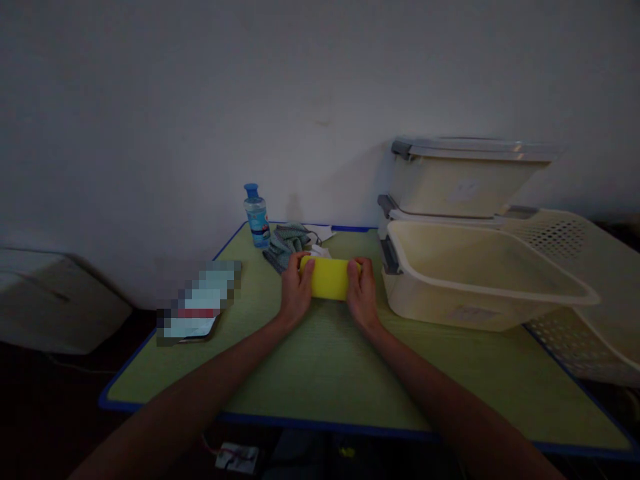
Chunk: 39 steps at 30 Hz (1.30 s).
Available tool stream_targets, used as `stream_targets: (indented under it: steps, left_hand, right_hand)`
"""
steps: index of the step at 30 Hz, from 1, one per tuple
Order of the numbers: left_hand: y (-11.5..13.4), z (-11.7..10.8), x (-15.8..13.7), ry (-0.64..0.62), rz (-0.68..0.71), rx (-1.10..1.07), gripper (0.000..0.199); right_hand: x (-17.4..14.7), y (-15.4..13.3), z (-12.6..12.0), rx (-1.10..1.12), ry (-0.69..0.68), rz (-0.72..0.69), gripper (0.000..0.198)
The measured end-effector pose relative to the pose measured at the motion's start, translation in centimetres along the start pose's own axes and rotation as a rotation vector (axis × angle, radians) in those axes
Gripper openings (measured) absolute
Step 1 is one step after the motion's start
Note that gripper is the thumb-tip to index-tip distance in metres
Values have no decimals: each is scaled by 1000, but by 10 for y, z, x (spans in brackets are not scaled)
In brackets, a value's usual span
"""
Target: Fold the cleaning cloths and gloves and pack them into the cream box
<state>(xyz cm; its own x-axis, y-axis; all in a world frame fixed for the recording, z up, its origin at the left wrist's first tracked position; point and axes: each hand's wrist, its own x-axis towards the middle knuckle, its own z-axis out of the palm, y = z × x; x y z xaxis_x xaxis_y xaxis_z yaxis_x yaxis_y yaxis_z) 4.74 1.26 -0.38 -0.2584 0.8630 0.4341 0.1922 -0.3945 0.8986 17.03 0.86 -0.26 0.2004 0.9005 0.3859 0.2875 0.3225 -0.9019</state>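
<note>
A yellow sponge, rectangular with rounded corners, is held up above the middle of the table. My left hand grips its left end, thumb on the near face and fingers behind. At the opposite end, my right hand pinches it the same way. Just behind the sponge lies a crumpled grey-green cloth with some white material beside it. A clear bottle with a blue cap and blue label stands upright near the back left corner.
The green table has a blue edge. An open cream bin sits at the right, with a lidded bin behind it and a perforated basket farther right. A phone-like device, partly blurred, lies at the left.
</note>
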Motion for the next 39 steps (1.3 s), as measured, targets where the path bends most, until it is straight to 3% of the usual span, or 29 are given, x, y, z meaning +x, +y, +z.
stream_targets:
  steps: [20,27,33,39]
  left_hand:
    - [-4,2,5,77,-45,-108,22]
    - [-5,-3,8,162,12,-49,20]
    - [-13,-9,15,197,34,-37,23]
    - [-15,-12,22,169,52,-90,29]
  right_hand:
    - [-2,-2,-1,141,-61,-6,26]
    - [-2,0,-5,-104,-150,-339,32]
    - [3,4,-10,-200,-386,-579,85]
    - [1,4,-15,-158,-363,-619,68]
